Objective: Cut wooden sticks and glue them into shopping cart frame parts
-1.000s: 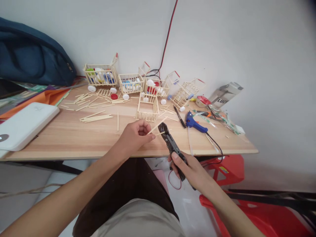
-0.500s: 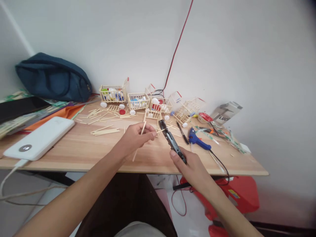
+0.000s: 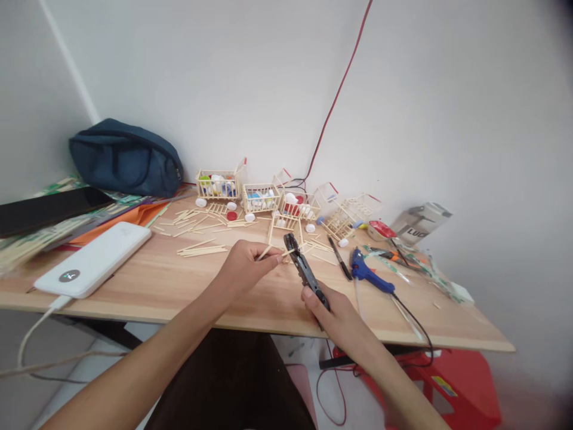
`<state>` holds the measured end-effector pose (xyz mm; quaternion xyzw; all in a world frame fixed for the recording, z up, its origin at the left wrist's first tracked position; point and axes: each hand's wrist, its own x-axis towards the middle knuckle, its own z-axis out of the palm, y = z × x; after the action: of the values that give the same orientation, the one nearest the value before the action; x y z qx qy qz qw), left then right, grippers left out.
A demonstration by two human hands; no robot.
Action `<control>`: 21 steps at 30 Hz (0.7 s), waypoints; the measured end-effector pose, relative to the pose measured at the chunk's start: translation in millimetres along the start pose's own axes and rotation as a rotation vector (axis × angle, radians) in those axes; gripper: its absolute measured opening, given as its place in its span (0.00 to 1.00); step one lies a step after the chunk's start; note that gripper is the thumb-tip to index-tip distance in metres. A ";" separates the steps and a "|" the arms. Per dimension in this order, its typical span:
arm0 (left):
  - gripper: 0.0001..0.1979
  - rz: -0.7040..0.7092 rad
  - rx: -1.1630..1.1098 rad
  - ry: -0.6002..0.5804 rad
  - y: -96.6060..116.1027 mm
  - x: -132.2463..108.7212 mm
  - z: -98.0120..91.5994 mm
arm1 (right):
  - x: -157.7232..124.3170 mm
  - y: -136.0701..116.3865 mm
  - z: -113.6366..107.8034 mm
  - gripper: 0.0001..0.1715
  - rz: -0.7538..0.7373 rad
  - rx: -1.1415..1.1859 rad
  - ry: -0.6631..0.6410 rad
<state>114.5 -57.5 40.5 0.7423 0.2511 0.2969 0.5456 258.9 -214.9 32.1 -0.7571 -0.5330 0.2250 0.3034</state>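
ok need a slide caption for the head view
Left hand holds a thin wooden stick to the black pliers in the right hand, over a table.

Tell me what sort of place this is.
Probably a hobby craft desk, perhaps at home: a wooden table against a white wall, strewn with loose sticks, small stick carts and a blue glue gun. The left hand pinches a stick, the right hand grips pliers.

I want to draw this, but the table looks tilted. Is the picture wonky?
Head view: the wide lens slants the table; top right corner darkens; soft even light, faint shadows; left hand, its stick, right hand and pliers look sharp.
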 end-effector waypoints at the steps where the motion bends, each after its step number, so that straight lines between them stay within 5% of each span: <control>1: 0.12 0.004 0.015 -0.008 1.1 -0.3 -0.9 | -0.5 -0.9 -0.2 0.27 0.009 0.012 0.002; 16: 0.12 -0.004 -0.049 0.020 -0.1 -0.1 21.7 | -9.6 12.7 -0.6 0.28 0.011 -0.098 0.198; 21: 0.13 -0.063 -0.090 -0.013 0.1 -4.8 21.0 | -17.8 21.4 -9.7 0.29 0.066 -0.002 0.152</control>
<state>126.1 -74.7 35.0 0.7107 0.2571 0.2858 0.5891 273.8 -239.2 24.3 -0.7895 -0.4834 0.1759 0.3347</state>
